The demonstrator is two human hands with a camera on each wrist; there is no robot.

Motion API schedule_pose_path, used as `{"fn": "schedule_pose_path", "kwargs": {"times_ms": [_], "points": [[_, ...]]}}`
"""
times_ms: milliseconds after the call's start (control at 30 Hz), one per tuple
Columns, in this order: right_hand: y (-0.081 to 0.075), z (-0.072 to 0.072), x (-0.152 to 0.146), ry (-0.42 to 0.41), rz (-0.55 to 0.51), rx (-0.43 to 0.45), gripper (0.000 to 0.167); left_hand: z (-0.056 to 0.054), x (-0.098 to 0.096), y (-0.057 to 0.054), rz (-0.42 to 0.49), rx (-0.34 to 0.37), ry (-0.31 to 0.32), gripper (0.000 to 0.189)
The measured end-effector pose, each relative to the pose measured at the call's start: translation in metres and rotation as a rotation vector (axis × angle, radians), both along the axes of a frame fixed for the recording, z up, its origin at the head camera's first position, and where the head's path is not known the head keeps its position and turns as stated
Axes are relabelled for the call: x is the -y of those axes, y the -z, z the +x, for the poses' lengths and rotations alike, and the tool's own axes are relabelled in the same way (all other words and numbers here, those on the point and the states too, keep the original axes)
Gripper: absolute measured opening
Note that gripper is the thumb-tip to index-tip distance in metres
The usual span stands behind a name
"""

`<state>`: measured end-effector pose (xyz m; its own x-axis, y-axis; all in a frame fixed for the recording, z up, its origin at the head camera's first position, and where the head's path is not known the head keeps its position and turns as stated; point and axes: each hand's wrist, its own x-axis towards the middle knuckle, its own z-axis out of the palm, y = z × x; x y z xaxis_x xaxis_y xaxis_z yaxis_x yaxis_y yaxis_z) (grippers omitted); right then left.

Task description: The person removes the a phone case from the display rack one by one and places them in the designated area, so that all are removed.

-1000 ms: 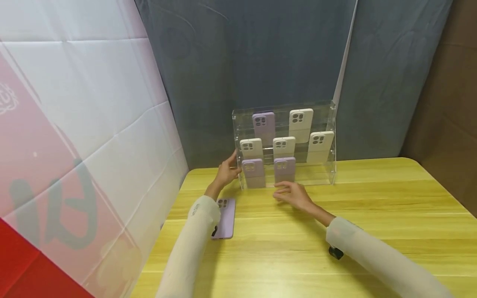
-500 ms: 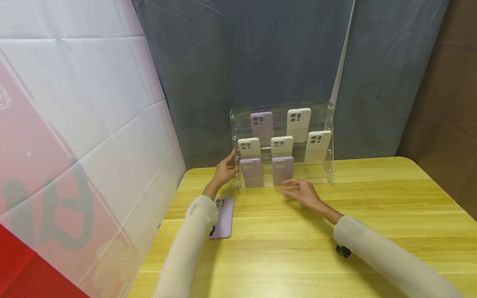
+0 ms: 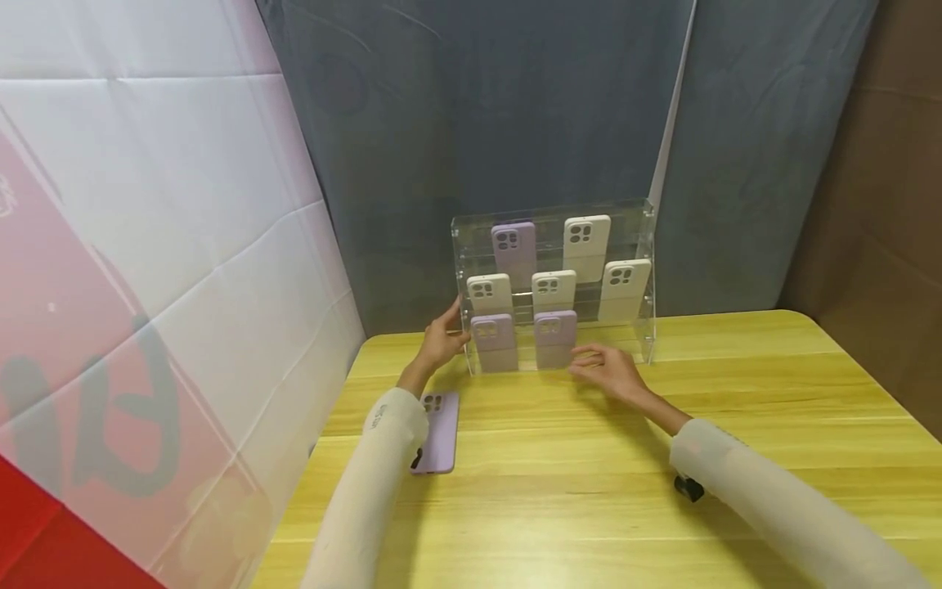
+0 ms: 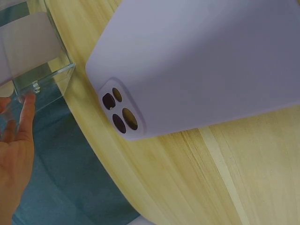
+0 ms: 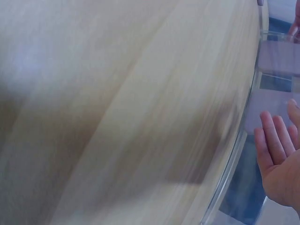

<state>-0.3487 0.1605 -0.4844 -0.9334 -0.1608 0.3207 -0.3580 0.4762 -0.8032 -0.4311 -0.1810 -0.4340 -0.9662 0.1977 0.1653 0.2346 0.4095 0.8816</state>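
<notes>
A clear acrylic display rack (image 3: 589, 331) stands at the back of the table, holding purple and cream phone cases in rows. My left hand (image 3: 441, 339) grips its left side, the fingers partly hidden behind the panel. In the left wrist view, one finger (image 4: 27, 115) lies straight against the acrylic. My right hand (image 3: 609, 372) is beside the purple phone case (image 3: 555, 335) in the bottom row's middle, fingers loosely extended and holding nothing; contact is unclear. Another purple phone case (image 3: 440, 438) lies on the table, camera cutouts up, partly under my left sleeve.
Cream cases (image 3: 489, 294) fill the middle row, and the top row holds a purple case (image 3: 513, 254) and a cream case (image 3: 585, 245). Behind the wood-grain table (image 3: 559, 507) hangs a grey curtain (image 3: 567, 106). A white printed sheet (image 3: 191, 164) borders the left.
My right hand has moved right along the front of the bottom row, from below the middle purple case to its right edge. The left hand stays at the rack's side.
</notes>
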Motion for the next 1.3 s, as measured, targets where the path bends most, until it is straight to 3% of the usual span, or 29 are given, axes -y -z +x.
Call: {"fn": "schedule_pose_path", "kwargs": {"times_ms": [400,900,1100,1300], "points": [[-0.008,-0.009,-0.012,0.046,0.0,-0.028,0.038,-0.001,0.001,0.002,-0.001,0.007,0.003,0.087],[-0.038,-0.026,-0.017,0.035,-0.021,-0.122,0.036,-0.003,0.002,0.002,0.012,0.006,0.011,0.087],[-0.046,-0.032,-0.013,0.073,-0.01,-0.137,0.045,-0.002,0.0,0.0,-0.007,0.005,0.006,0.087],[-0.05,-0.034,-0.005,0.027,-0.048,-0.123,0.048,-0.002,0.001,0.001,-0.01,0.002,0.005,0.088]]}}
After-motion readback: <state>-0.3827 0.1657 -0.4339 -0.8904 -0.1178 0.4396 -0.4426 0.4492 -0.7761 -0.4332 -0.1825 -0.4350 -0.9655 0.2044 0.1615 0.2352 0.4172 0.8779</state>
